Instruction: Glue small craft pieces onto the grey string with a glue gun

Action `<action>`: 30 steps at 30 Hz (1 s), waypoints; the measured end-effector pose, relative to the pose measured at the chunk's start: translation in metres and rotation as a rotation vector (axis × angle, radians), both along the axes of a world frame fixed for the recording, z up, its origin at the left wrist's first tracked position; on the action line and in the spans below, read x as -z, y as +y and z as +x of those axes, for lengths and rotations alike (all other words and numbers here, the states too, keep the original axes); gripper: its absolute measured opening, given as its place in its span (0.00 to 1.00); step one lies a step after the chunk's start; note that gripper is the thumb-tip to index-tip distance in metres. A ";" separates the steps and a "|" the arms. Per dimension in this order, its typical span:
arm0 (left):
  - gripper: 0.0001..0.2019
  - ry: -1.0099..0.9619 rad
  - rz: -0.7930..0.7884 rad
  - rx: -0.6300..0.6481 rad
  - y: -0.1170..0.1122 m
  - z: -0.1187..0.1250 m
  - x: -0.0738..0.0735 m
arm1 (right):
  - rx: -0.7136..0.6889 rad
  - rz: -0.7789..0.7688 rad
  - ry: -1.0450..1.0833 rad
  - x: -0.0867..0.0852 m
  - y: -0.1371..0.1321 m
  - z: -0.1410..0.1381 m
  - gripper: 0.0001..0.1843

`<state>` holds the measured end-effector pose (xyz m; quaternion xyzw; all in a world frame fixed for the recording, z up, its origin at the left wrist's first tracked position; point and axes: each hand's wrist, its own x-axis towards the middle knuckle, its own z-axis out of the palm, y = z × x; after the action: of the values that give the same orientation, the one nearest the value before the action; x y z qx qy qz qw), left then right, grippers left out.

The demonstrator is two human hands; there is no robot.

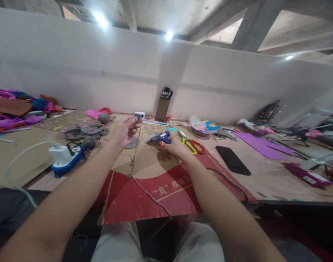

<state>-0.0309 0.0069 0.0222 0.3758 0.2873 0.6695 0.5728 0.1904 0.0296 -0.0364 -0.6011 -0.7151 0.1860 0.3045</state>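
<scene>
My left hand [126, 131] is raised above the cardboard, its fingers pinched on a small dark piece [139, 117] too small to name. Grey yarn [133, 160] hangs down from these fingers, shows a few knots and trails across the red part of the cardboard [122, 203] past its front edge. My right hand [175, 145] is closed around a blue glue gun [163, 137], whose nozzle points left. A round grey felt piece [132, 142] lies between the hands. Just right of the glue gun are scissors [193, 144] with yellow and red handles.
A blue power strip [66, 163] with a white charger [59, 154] sits at left, near grey felt pieces [84, 131]. A brown bottle [162, 107] stands by the wall. At right lie a black phone [233, 160], purple sheets [257, 143] and a bowl [201, 128].
</scene>
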 end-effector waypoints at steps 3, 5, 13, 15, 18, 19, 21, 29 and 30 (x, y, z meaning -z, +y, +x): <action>0.03 0.061 -0.003 -0.002 0.000 0.001 0.002 | 0.059 -0.006 0.171 -0.008 -0.001 -0.002 0.12; 0.03 0.113 -0.023 -0.015 0.000 0.001 0.003 | 0.017 0.064 0.341 -0.016 -0.007 -0.006 0.14; 0.08 0.209 -0.065 -0.072 0.002 0.000 0.008 | -0.342 0.187 0.617 -0.038 -0.042 -0.020 0.20; 0.08 0.209 -0.067 -0.067 0.002 -0.001 0.008 | -0.341 0.205 0.542 -0.037 -0.044 -0.021 0.18; 0.07 0.209 -0.073 -0.060 0.004 -0.001 0.009 | -0.325 0.261 0.428 -0.035 -0.044 -0.020 0.15; 0.07 0.209 -0.074 -0.059 0.004 -0.001 0.009 | -0.322 0.278 0.397 -0.035 -0.045 -0.019 0.15; 0.06 0.209 -0.077 -0.060 0.004 -0.001 0.010 | -0.318 0.306 0.350 -0.035 -0.046 -0.019 0.15; 0.05 0.231 -0.056 -0.067 0.002 0.002 0.010 | -0.319 0.359 0.285 -0.035 -0.048 -0.020 0.11; 0.06 0.234 -0.052 -0.070 0.002 0.003 0.010 | -0.322 0.365 0.285 -0.035 -0.048 -0.020 0.11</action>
<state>-0.0282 0.0085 0.0122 0.4263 0.3823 0.6329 0.5210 0.1708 -0.0182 -0.0016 -0.3829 -0.7729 0.1830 0.4718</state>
